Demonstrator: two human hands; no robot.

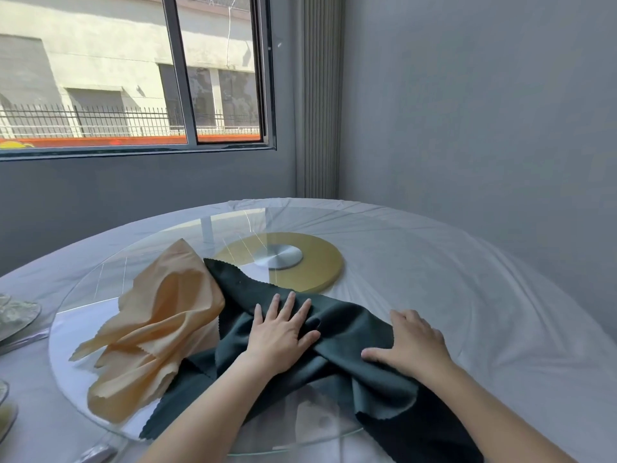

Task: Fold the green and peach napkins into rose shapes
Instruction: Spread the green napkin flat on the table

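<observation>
Green napkin (350,325) is lying crumpled at 6 o'clock on the turntable (83,292), peach napkin (167,315) touching it at 9 o'clock. Left hand (280,332) is pressing it with straight fingers; right hand (410,345) is resting on it, grip unclear.

Glass turntable (87,315) on white-clothed table (440,262)

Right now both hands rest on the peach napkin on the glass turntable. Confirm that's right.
Not right. In the head view the left hand and right hand rest on the green napkin on the glass turntable. The peach napkin lies to their left with no hand on it.
</observation>
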